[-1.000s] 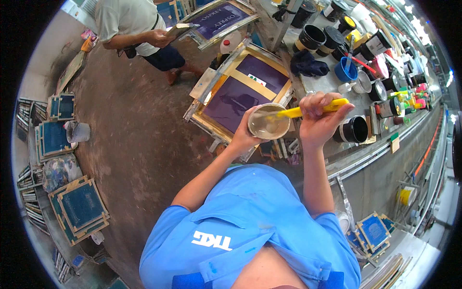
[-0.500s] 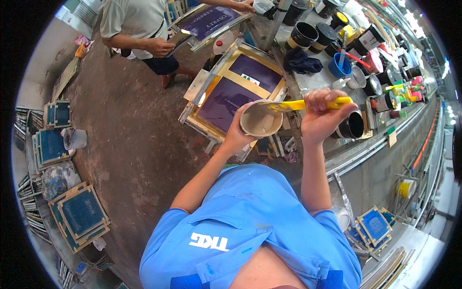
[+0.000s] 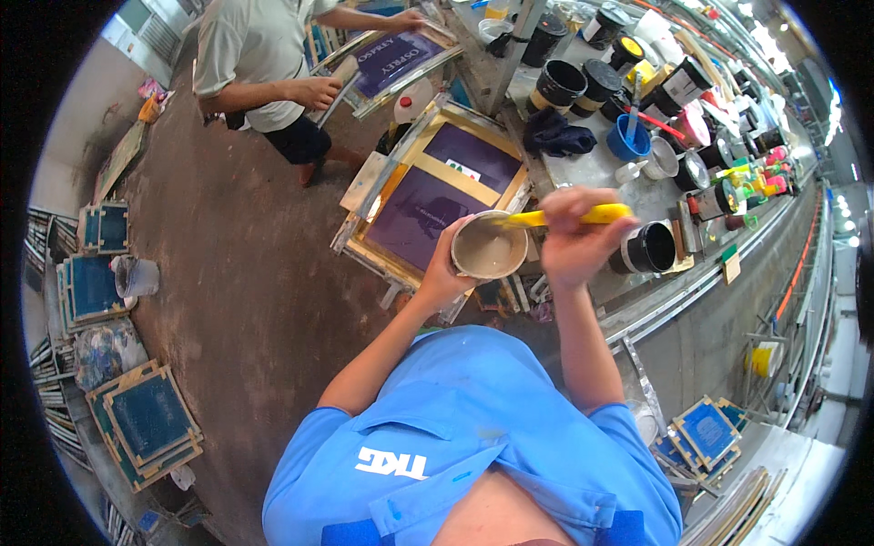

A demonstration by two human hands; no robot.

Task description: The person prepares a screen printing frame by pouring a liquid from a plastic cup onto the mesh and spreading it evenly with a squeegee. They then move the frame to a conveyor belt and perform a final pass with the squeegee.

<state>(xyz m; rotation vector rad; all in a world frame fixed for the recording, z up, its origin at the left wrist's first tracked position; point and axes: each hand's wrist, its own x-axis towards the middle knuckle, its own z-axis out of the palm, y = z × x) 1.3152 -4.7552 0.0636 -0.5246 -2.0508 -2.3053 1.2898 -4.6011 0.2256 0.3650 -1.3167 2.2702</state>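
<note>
My left hand (image 3: 442, 275) wraps around the side of a pale round tub (image 3: 496, 276) and tips its mouth toward me. Greyish-beige paste (image 3: 492, 253) coats the inside. My right hand (image 3: 575, 238), blurred by motion, grips a yellow spatula (image 3: 526, 219) by its handle. Its working end reaches into the tub at the upper right of the rim and is partly hidden there. Just beyond the tub lies a wooden-edged printing screen (image 3: 414, 214) with dark purple mesh and a tape strip across it.
To the right, a long bench (image 3: 583, 173) carries ink pots, a blue tub (image 3: 628, 136), a dark cloth (image 3: 557, 136) and an open black pot (image 3: 648, 247). Another person (image 3: 259, 77) stands at the upper left, holding a flat blade beside a second screen (image 3: 396, 59). Framed screens (image 3: 150, 414) lean at left.
My right hand has shifted slightly left and down, pushing the spatula further into the tub. The other person's far hand has left a clear container, and their flat blade has been raised.
</note>
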